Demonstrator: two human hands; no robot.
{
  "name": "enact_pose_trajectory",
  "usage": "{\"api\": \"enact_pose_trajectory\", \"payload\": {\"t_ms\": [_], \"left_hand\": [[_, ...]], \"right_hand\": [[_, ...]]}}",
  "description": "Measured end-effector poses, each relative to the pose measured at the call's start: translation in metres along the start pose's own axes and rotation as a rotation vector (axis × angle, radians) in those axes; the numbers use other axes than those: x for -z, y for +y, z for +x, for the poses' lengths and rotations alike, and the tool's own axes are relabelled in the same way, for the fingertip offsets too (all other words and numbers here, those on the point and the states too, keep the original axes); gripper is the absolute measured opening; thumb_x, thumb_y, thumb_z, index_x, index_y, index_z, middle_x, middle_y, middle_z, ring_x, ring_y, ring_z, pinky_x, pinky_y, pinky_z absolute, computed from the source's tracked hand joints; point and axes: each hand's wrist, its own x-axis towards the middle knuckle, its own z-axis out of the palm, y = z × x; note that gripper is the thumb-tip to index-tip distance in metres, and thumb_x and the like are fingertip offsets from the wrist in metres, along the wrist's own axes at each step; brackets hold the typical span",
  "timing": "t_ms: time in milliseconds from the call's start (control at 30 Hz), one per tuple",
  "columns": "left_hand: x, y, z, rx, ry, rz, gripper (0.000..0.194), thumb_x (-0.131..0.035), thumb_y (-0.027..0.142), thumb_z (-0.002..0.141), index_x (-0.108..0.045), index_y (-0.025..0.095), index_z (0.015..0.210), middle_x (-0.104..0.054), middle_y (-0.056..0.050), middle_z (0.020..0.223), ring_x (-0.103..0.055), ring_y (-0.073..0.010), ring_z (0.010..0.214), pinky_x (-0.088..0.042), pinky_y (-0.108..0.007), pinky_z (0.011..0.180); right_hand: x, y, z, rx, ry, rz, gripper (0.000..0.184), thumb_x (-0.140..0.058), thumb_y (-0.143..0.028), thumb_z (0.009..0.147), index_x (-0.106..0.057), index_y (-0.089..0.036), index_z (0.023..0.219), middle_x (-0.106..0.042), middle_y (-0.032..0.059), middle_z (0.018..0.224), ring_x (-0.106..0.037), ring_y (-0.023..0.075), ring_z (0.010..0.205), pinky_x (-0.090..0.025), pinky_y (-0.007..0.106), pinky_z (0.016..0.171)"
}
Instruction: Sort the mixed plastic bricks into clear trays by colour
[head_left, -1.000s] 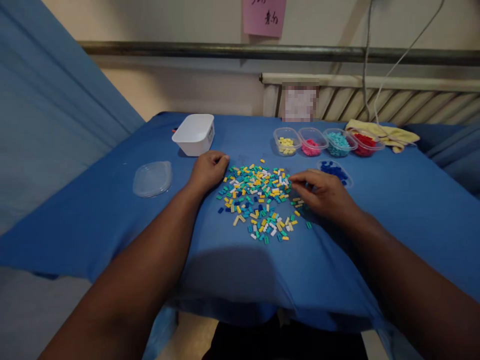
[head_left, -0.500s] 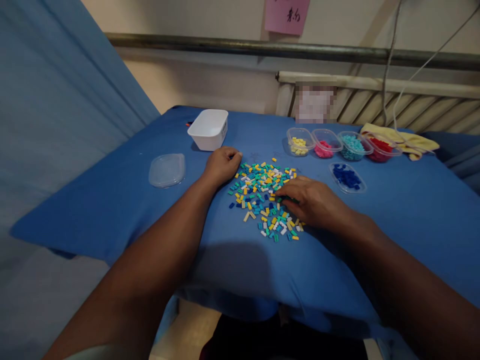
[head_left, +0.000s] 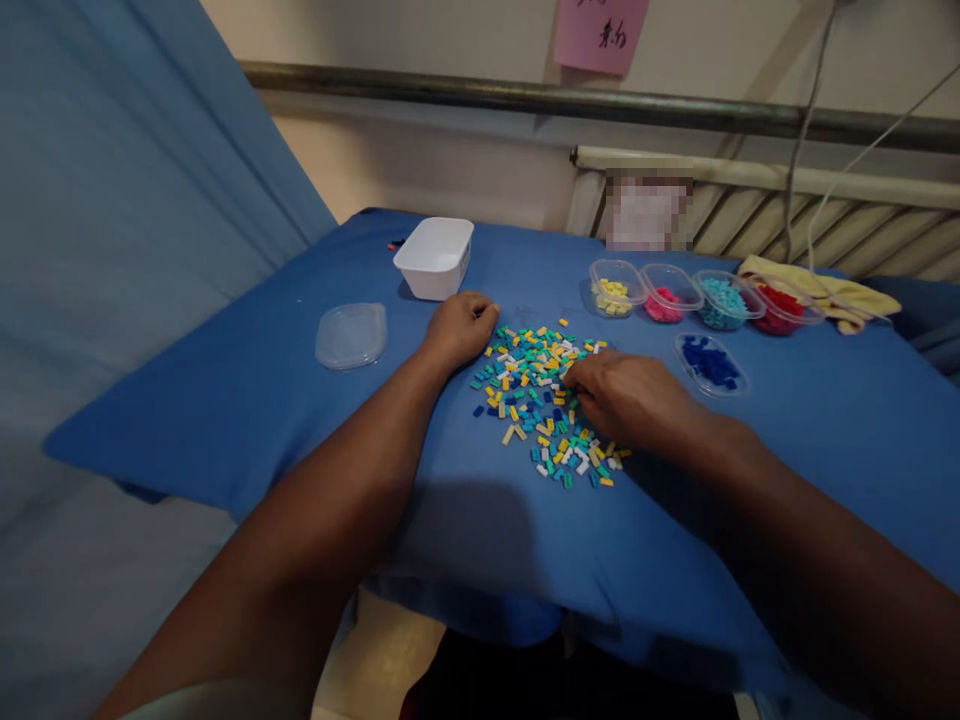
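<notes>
A loose pile of small toy bricks (head_left: 536, 370) in yellow, green, white, blue and tan lies spread on the blue cloth. At the pile's upper left edge rests my left hand (head_left: 463, 328), its fingers curled closed; whatever they may hold is hidden. My right hand (head_left: 626, 395) reaches over the right side of the pile, thumb and fingertips pinched together among the bricks. Anything between those fingertips is too small to make out.
Behind the pile stands a white tub (head_left: 435, 262), with a clear lid (head_left: 352, 336) lying left of it. Clear containers hold yellow (head_left: 613, 296), pink (head_left: 664, 305), light blue (head_left: 724, 302) and red pieces (head_left: 780, 308). Dark blue pieces (head_left: 709, 362) lie in a shallow tray. A yellow cloth (head_left: 825, 290) lies behind.
The fingers of my right hand, apart over the bricks before, have closed into a pinch. My left hand stays put on the table. The whole view has shifted slightly.
</notes>
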Motion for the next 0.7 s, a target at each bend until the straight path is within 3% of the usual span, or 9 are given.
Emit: {"api": "enact_pose_trajectory", "payload": {"t_ms": [167,267,433,567,700], "left_hand": [[-0.002,-0.001,0.0,-0.022,-0.006,-0.005,0.038,-0.053,0.037,0.101,-0.053,0.022,0.066,-0.067,-0.008,0.083,-0.062,-0.0243,0.084,-0.044,-0.038,0.079],[-0.003,-0.002,0.0,-0.029,-0.008,0.003,0.039,-0.053,0.039,0.101,-0.052,0.022,0.066,-0.066,-0.008,0.083,-0.062,-0.0243,0.083,-0.044,-0.039,0.078],[-0.004,-0.003,0.001,-0.03,-0.013,0.017,0.036,-0.053,0.039,0.101,-0.061,0.021,0.071,-0.072,-0.01,0.09,-0.065,-0.0262,0.091,-0.048,-0.039,0.085],[-0.005,-0.004,0.001,-0.013,-0.023,0.034,0.033,-0.055,0.037,0.102,-0.069,0.02,0.077,-0.077,-0.011,0.101,-0.068,-0.0274,0.099,-0.05,-0.039,0.089],[-0.004,-0.002,0.001,-0.018,-0.036,0.053,0.034,-0.054,0.036,0.102,-0.068,0.02,0.075,-0.077,-0.011,0.097,-0.068,-0.0275,0.097,-0.05,-0.04,0.088]], "right_hand": [[-0.006,0.007,-0.001,-0.05,0.105,0.201,0.037,-0.066,-0.015,0.09,-0.079,-0.021,0.123,-0.082,0.009,0.106,-0.073,0.0265,0.094,-0.049,0.034,0.078],[-0.011,0.008,0.003,-0.013,0.182,0.286,0.03,-0.065,-0.018,0.093,-0.081,-0.02,0.118,-0.081,0.01,0.107,-0.073,0.0273,0.099,-0.052,0.036,0.087],[-0.017,0.001,0.012,0.022,0.115,0.287,0.019,-0.067,-0.024,0.099,-0.081,-0.021,0.112,-0.082,0.0111,0.109,-0.074,0.0296,0.105,-0.052,0.038,0.089],[-0.017,0.002,0.012,-0.032,0.075,0.289,0.016,-0.07,-0.026,0.1,-0.081,-0.02,0.11,-0.083,0.0099,0.105,-0.074,0.0273,0.095,-0.051,0.036,0.082],[-0.016,0.003,0.01,-0.046,0.087,0.294,0.016,-0.071,-0.023,0.099,-0.082,-0.02,0.11,-0.083,0.0096,0.104,-0.074,0.0255,0.092,-0.051,0.035,0.079]]}}
